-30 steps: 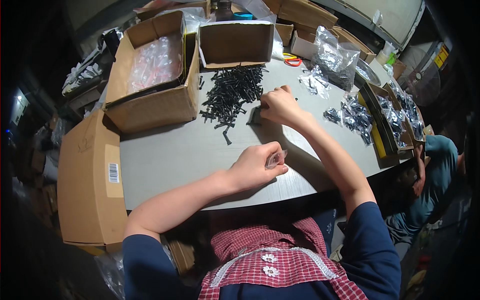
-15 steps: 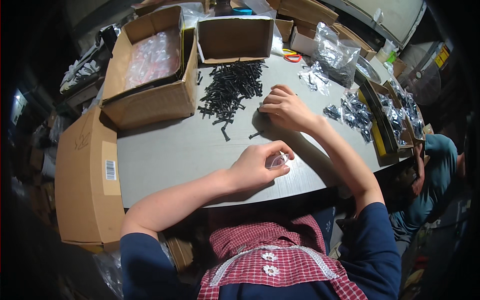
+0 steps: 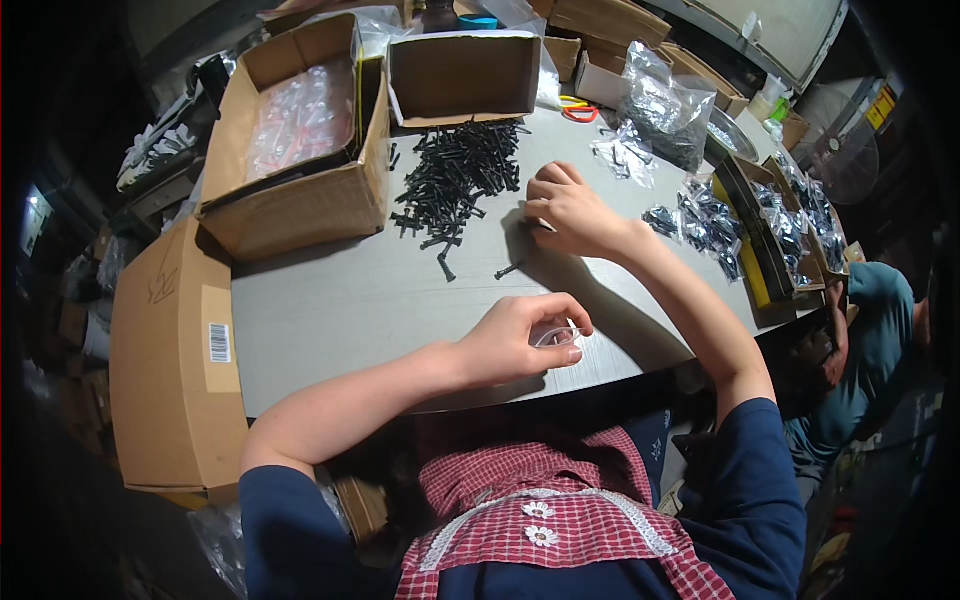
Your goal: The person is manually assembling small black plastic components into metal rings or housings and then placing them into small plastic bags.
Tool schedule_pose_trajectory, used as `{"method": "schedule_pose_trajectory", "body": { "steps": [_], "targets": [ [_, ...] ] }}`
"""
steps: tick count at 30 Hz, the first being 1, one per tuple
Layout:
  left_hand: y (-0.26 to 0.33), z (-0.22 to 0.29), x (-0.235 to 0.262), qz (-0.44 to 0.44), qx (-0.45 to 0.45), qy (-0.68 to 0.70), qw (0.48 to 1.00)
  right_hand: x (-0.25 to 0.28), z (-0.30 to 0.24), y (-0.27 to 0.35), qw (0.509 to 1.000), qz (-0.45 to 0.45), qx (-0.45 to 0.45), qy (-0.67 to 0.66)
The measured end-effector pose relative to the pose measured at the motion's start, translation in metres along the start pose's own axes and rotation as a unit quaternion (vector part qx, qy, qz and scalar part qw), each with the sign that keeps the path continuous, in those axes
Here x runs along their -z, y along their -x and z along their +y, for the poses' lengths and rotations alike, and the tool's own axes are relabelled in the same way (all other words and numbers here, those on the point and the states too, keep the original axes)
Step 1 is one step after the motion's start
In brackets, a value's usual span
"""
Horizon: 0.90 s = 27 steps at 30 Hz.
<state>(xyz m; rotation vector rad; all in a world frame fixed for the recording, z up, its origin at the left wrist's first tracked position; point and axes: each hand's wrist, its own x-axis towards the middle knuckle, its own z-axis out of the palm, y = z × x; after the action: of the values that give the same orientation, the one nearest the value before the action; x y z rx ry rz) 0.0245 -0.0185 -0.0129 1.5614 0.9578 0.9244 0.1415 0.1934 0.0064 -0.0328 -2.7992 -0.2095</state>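
A heap of black screws (image 3: 458, 178) lies on the grey table (image 3: 330, 310), with a few strays near its front. My right hand (image 3: 565, 208) rests beside the heap's right edge, fingers curled down over the table; what is under them is hidden. One loose screw (image 3: 508, 270) lies just in front of that hand. My left hand (image 3: 520, 338) is near the table's front edge and pinches a small clear plastic bag (image 3: 557, 336) between thumb and fingers.
An open cardboard box of clear bags (image 3: 300, 130) and an empty brown box (image 3: 462, 75) stand at the back. Filled bags of screws (image 3: 700, 220) and trays lie at the right. A flat carton (image 3: 175, 350) leans at the left. Another person (image 3: 865, 330) sits at the right.
My right hand has drawn a little away from the screw heap, toward the right. My left hand has kept hold of the clear bag near the front edge.
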Motion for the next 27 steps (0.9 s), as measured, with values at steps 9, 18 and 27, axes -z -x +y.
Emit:
{"method": "schedule_pose_trajectory", "body": {
  "steps": [9, 18, 27],
  "targets": [
    [0.003, -0.005, -0.001, 0.124, 0.009, 0.092, 0.988, 0.065, -0.076, 0.026, 0.822, 0.115, -0.137, -0.541],
    [0.003, 0.0, -0.004, 0.124, 0.015, 0.157, 0.98, 0.065, -0.082, 0.035, 0.884, 0.056, -0.135, -0.443],
    [-0.006, -0.02, 0.004, 0.154, -0.002, 0.138, 0.978, 0.051, -0.077, 0.038, 0.817, 0.124, -0.231, -0.514]
  ]
}}
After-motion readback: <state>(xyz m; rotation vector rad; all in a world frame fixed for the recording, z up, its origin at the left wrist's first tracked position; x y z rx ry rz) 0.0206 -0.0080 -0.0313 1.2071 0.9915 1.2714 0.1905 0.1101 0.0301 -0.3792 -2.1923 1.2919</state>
